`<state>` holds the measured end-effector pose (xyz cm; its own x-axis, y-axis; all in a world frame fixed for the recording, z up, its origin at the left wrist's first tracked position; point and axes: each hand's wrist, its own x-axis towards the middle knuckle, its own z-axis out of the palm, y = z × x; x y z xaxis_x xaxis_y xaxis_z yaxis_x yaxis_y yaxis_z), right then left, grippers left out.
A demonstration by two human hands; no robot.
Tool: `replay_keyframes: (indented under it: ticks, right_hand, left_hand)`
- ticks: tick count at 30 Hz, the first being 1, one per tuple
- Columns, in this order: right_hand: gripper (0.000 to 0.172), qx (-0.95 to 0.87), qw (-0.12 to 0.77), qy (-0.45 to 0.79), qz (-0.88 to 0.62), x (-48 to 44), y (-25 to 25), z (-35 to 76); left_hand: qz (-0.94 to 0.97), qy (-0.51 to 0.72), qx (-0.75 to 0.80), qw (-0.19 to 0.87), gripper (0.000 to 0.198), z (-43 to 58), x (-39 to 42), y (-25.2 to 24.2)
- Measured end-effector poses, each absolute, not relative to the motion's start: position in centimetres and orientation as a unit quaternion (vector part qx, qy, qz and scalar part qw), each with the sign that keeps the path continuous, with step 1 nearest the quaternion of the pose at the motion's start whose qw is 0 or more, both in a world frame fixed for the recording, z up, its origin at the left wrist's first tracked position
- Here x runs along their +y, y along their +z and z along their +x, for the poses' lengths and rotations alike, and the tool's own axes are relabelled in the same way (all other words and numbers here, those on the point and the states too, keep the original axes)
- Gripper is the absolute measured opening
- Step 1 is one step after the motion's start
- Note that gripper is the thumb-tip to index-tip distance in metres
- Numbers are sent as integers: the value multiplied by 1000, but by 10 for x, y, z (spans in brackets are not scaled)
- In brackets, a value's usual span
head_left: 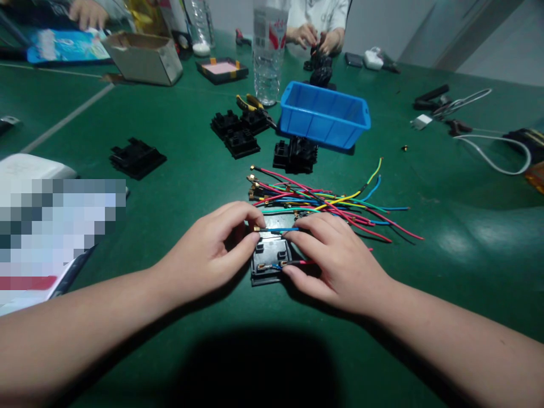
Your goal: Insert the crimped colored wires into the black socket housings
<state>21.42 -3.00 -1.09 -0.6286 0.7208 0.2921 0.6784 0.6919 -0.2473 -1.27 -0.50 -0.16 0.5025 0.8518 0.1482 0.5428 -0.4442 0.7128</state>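
A black plastic part lies on the green table between my hands, with metal terminals and a red wire across its lower half. A blue wire with a brass-coloured terminal runs above its upper half. My left hand pinches the terminal end of this blue wire between thumb and forefinger. The fingers of my right hand are bent around the wire's other end, and its thumb is by the red wire at the part's right edge. Just beyond lies a loose bundle of coloured wires.
A blue bin, several black parts, pliers and a plastic bottle stand farther back. Left are another black part, a cardboard box and a blurred screen. Other people's hands show across the table.
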Motion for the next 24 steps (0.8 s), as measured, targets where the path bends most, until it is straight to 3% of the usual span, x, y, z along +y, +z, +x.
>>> replay_keyframes:
  ticks: [24]
  right_hand:
    - [26, -890, 242, 33, -385, -31, -8, 216]
  left_hand:
    - [817, 249, 425, 300, 15, -12, -5, 0]
